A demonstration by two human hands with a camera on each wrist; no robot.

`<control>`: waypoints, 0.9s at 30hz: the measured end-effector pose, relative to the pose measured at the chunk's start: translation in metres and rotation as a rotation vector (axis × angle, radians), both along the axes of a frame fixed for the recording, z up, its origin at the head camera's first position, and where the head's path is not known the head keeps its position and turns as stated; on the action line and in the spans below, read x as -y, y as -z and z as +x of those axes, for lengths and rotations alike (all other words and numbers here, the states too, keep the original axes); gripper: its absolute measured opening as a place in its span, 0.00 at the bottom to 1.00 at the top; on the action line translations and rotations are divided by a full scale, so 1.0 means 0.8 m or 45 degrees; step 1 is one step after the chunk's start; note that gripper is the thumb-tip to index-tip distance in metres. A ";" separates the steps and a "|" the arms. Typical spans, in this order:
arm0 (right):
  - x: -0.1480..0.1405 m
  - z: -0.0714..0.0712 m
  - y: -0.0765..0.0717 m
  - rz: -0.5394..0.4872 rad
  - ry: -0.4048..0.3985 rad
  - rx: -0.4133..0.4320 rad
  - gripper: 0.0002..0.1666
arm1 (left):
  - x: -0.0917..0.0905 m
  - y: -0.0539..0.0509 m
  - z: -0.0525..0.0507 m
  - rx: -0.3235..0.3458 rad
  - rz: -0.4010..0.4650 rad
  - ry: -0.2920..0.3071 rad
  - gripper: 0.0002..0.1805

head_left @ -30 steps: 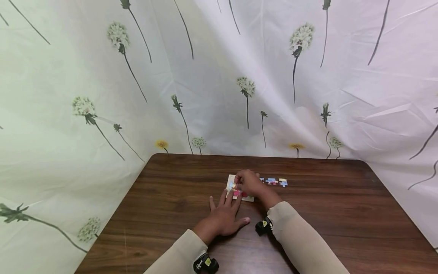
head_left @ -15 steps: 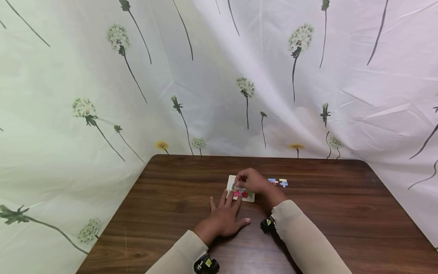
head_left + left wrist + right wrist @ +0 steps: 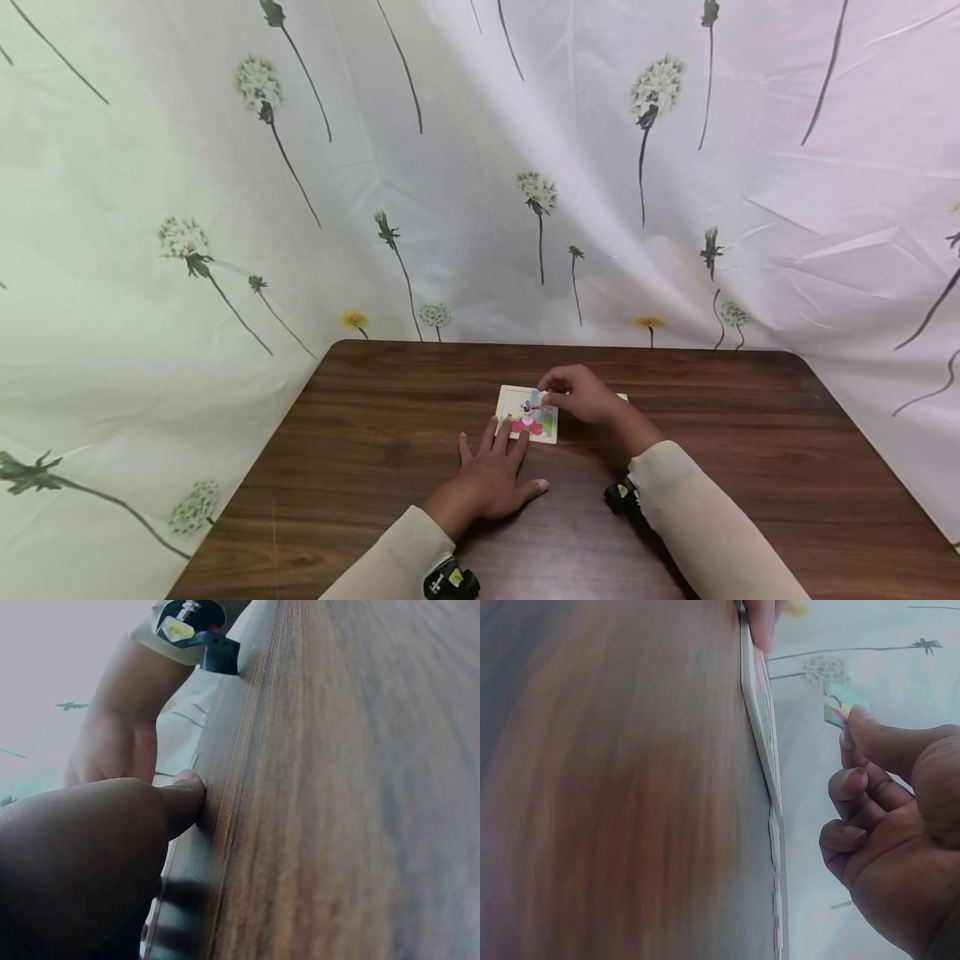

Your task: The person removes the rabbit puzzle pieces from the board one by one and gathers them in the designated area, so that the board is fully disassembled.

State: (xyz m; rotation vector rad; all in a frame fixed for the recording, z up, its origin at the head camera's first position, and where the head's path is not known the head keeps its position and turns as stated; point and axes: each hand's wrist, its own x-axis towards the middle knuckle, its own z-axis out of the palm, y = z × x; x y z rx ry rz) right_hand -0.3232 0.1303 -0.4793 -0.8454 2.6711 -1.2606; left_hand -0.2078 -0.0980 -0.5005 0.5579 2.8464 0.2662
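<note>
A puzzle board (image 3: pixel 512 402) with a pale frame lies on the wooden table, its lower part showing a pink and green picture. Spread flat, the left hand (image 3: pixel 491 482) rests with its fingertips on the board's near left edge. The right hand (image 3: pixel 581 393) pinches a small puzzle piece (image 3: pixel 537 397) between thumb and fingertips over the board's upper right. In the right wrist view, the hand (image 3: pixel 889 787) holds that piece (image 3: pixel 844 703) above the edge of the board (image 3: pixel 761 720). The left wrist view shows the left thumb (image 3: pixel 184 796) against the tabletop.
Part of a loose piece (image 3: pixel 622 397) shows beyond the right wrist; the arm hides whatever else lies there. The brown table (image 3: pixel 375 417) reaches back to a flower-printed cloth (image 3: pixel 465 208). Each wrist wears a small black camera.
The right hand has moved right from the board's upper left, now with a piece visible in its pinch. Its arm covers more of the loose pieces. The left hand has stayed in place.
</note>
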 end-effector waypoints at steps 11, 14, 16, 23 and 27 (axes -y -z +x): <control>-0.031 0.001 0.005 -0.044 0.063 -0.017 0.02 | 0.000 -0.001 -0.001 -0.008 0.007 0.005 0.52; -0.037 0.000 0.007 -0.016 0.071 -0.044 0.02 | 0.000 -0.002 -0.001 -0.010 0.003 0.005 0.52; -0.042 0.002 0.008 -0.002 0.081 -0.053 0.02 | 0.000 -0.003 -0.001 -0.009 0.000 0.005 0.52; -0.054 0.006 0.010 0.028 0.117 -0.036 0.03 | 0.001 -0.005 -0.001 -0.001 0.002 -0.003 0.52; -0.058 0.008 0.015 0.048 0.123 -0.019 0.03 | 0.001 -0.004 0.001 0.018 0.027 0.001 0.51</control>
